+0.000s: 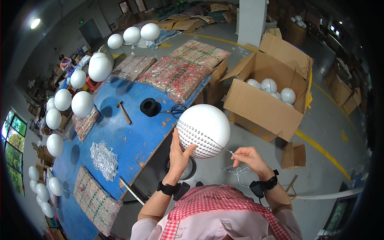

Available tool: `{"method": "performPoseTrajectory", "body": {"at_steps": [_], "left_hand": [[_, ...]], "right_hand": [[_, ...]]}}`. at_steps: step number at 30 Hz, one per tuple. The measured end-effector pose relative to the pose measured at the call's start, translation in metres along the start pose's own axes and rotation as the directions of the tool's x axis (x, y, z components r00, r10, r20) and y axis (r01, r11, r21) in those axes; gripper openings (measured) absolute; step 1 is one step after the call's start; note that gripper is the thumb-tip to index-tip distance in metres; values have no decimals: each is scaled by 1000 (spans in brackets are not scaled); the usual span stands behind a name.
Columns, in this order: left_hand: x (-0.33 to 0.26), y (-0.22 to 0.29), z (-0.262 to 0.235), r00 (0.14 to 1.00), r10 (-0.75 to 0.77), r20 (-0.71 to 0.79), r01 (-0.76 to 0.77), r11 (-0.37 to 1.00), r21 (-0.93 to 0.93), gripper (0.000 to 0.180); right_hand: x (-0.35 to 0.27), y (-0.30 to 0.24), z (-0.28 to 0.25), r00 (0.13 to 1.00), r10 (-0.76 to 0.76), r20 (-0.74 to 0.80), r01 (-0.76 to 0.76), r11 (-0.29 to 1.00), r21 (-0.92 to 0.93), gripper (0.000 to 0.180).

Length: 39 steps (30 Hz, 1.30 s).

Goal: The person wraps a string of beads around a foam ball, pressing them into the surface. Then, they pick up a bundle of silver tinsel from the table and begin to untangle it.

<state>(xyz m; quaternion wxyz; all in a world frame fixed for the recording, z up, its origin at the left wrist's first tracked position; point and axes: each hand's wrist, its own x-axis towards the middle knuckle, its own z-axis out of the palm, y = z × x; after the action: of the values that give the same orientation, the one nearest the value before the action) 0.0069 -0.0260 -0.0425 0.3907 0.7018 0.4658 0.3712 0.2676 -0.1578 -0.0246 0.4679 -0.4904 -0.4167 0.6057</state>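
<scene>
A large white ball (209,123) is held in front of me, its lower part wrapped in rows of silver beads. My left hand (178,155) grips it from the left side, with the thumb lying on the beaded rows. To the right, my right hand (250,161) pinches a thin silver bead string (228,151) that stretches taut to the ball. Loose bead string (239,172) dangles below the right-hand fingers. Some of the left fingers are hidden against the ball.
The blue table (132,140) on my left bears a silver bead pile (104,161), a hammer (124,113), a black spool (149,107), scissors (176,111) and plastic-wrapped packs (172,76). White balls (82,104) stand along it. At right, an open carton (262,110) holds silver balls (288,95).
</scene>
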Motion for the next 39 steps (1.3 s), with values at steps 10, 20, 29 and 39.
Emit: {"method": "performPoseTrajectory", "body": {"at_steps": [10,20,29,39], "left_hand": [[-5,7,6,999,-38,-15,38,999,18,94],[-3,-6,8,996,27,-85,-44,977,-208,63],[-6,8,0,982,-25,-187,20,999,-30,35],[-2,12,-17,999,-39,-17,37,993,-109,44]], "right_hand": [[-21,-23,9,994,2,112,-10,997,72,15],[-3,14,-9,999,-27,-36,29,998,53,16],[-2,20,-13,1000,15,-27,-14,1000,27,13],[0,28,-16,992,35,-118,-40,998,-41,12]]}}
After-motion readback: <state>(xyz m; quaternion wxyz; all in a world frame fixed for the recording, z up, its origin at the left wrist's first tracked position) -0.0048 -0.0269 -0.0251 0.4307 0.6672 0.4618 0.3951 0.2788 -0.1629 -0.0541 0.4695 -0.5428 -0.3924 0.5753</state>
